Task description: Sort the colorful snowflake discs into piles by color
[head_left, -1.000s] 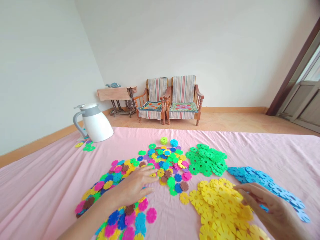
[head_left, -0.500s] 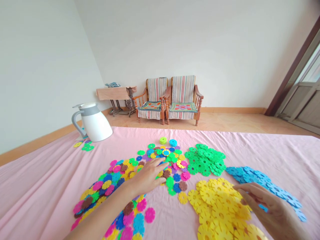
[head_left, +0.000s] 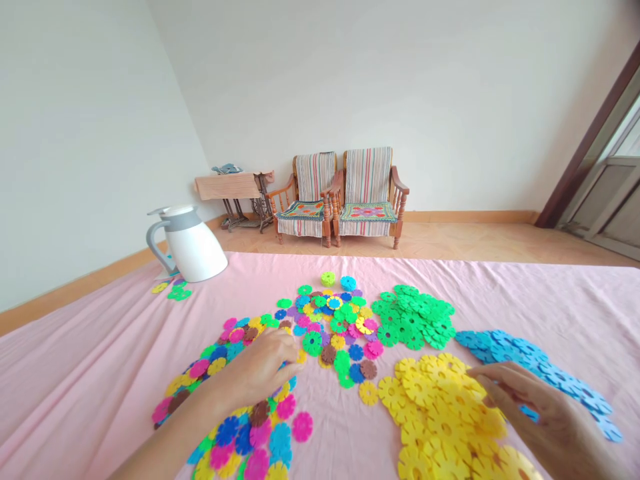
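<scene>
My left hand (head_left: 265, 363) is over the right side of a mixed heap of notched plastic snowflake discs (head_left: 217, 365), its fingers curled together. A yellow disc (head_left: 301, 357) shows by its fingertips; whether it is gripped, I cannot tell. My right hand (head_left: 545, 407) reaches in at the right edge of a yellow disc pile (head_left: 440, 413), thumb and fingers drawn close. What sits between them, if anything, is hidden. Blue discs (head_left: 545, 370) lie just beyond this hand. Green discs (head_left: 415, 317) form a pile behind the yellow ones.
More mixed discs (head_left: 343, 313) spread across the middle of the pink cloth (head_left: 550, 293). A lime stack (head_left: 328, 279) and a light-blue stack (head_left: 348, 283) stand behind them. At the left is a white jug (head_left: 197, 247). Two wooden armchairs (head_left: 369, 177) stand beyond the cloth.
My left hand has drawn back to the left from the middle discs, and its spread fingers have curled in. The right hand has hardly moved.
</scene>
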### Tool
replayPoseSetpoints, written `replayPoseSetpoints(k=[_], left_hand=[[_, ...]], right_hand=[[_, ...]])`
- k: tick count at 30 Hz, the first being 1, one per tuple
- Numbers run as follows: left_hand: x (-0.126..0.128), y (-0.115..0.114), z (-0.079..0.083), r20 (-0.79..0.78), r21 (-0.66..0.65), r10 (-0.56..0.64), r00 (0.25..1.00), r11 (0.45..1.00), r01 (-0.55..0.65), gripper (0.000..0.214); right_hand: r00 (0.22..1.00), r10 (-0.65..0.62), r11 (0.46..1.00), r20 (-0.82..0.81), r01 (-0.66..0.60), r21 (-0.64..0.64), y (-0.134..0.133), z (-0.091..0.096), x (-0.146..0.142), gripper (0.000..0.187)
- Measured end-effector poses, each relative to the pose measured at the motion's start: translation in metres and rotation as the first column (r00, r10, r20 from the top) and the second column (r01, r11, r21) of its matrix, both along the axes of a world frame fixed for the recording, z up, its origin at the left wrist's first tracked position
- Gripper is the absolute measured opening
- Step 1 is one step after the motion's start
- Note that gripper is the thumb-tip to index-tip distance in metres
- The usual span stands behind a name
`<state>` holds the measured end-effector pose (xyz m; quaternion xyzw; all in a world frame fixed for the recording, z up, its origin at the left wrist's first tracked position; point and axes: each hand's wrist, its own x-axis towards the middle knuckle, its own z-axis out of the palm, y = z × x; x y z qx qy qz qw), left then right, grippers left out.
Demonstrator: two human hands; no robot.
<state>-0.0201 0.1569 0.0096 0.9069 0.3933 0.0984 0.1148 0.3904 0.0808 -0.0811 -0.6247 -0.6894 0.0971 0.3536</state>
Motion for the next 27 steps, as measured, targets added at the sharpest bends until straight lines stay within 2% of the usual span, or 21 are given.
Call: replayPoseSetpoints(k=[2,3,6,9,12,14,17,22,27], left_hand=[[0.009,0.006,-0.005,-0.01,0.008,0.034,0.999,0.999,-0.033,0.016],[0.015,0.008,-0.009,-0.019,0.008,0.045,0.999,0.999,-0.045,0.017],[0.028,0.013,-0.021,-0.016,0.002,0.049,0.999,0.999,-0.049,0.047],[0.032,0.009,-0.026,-0.026,-0.055,-0.001,1.0,0.999,-0.001,0.057],[0.024,0.0,-0.023,-0.006,-0.083,-0.061,0.998,0.995,0.06,0.049],[0.016,-0.005,-0.02,0.002,-0.088,-0.055,0.999,0.995,0.055,0.043],[0.005,-0.009,-0.02,0.014,-0.079,0.005,1.0,0.997,-0.004,0.04],[0.0,-0.006,-0.029,0.087,0.019,0.049,0.995,0.999,-0.051,0.029],[0.015,-0.007,-0.025,0.238,0.079,0.16,0.958,0.98,-0.183,0.026]], right_hand=[[1.0,0.002,1.0,-0.009,-0.002,0.001,0.0,0.002,-0.002,0.028],[1.0,0.008,1.0,-0.016,-0.008,0.0,-0.001,0.002,-0.002,0.028],[1.0,0.016,1.0,-0.021,-0.016,-0.011,-0.002,0.004,-0.003,0.028],[1.0,0.011,1.0,-0.006,-0.011,-0.024,-0.002,0.003,-0.002,0.03],[1.0,-0.002,1.0,0.003,0.002,-0.01,0.0,0.001,-0.001,0.031],[1.0,-0.004,1.0,0.004,0.004,-0.011,0.001,0.0,-0.001,0.03],[1.0,0.014,1.0,-0.016,-0.014,-0.023,0.0,-0.001,-0.002,0.029],[0.999,0.016,1.0,-0.032,-0.016,0.0,-0.002,-0.001,-0.004,0.028],[1.0,0.011,0.998,-0.018,-0.01,0.064,-0.003,0.02,-0.029,0.025]])
